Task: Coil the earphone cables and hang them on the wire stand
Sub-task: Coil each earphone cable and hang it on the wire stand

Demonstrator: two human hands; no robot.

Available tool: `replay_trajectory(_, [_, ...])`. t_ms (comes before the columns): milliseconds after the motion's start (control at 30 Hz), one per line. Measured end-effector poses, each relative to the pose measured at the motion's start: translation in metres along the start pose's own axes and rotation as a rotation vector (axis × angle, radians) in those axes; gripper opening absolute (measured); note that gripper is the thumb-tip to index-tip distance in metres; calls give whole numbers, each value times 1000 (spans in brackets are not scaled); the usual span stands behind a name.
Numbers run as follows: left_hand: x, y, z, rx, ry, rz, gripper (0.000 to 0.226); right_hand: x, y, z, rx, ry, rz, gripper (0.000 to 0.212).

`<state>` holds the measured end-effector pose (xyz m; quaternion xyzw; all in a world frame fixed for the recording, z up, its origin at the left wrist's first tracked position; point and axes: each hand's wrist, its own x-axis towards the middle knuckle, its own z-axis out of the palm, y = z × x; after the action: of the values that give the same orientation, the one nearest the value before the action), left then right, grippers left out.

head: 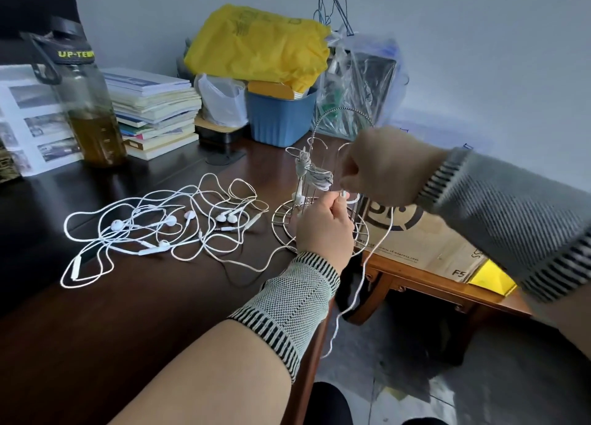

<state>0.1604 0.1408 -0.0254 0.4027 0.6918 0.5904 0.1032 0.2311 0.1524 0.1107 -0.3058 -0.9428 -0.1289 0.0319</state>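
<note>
Earphone cable [364,264] is pinched between left hand [323,229] and right hand [380,165], both curled on it beside the wire stand [315,200]. Tangled earphones [166,223] lie left of the hands; the trailing slack could be snagged on the table edge.

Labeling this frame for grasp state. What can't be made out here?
- Head view: fingertips of the right hand face away, so its exact hold on the earphone cable is hidden.
- Left hand covers part of the wire stand base.
- How many sets lie in the loose earphones tangle: strands overlap.
- Bottle lettering is cut off by its curve.
</note>
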Motion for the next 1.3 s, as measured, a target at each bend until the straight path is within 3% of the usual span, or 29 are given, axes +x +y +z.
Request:
replay_trajectory(100, [-2, 2, -3, -2, -24, -16, 34, -14, 5, 19, 106, 151, -9, 19])
replay_trajectory(233, [-3, 6, -3, -161, -50, -97, 23, -29, 20, 47, 283, 294, 29, 16])
replay_trajectory(467, [-1, 0, 0, -67, -7, -27, 29, -34, 40, 79, 657, 276, 219, 13])
replay_trajectory(900, [2, -3, -4, -32, 13, -6, 31, -29, 25, 93, 497, 333, 40, 13])
replay_trajectory(1100, [-3, 5, -6, -85, -34, -55, 37, -33, 48, 102, 720, 279, 265, 15])
replay_trajectory(1300, [-5, 8, -5, -185, -32, -67, 41, -25, 51, 102, 725, 210, 342, 18])
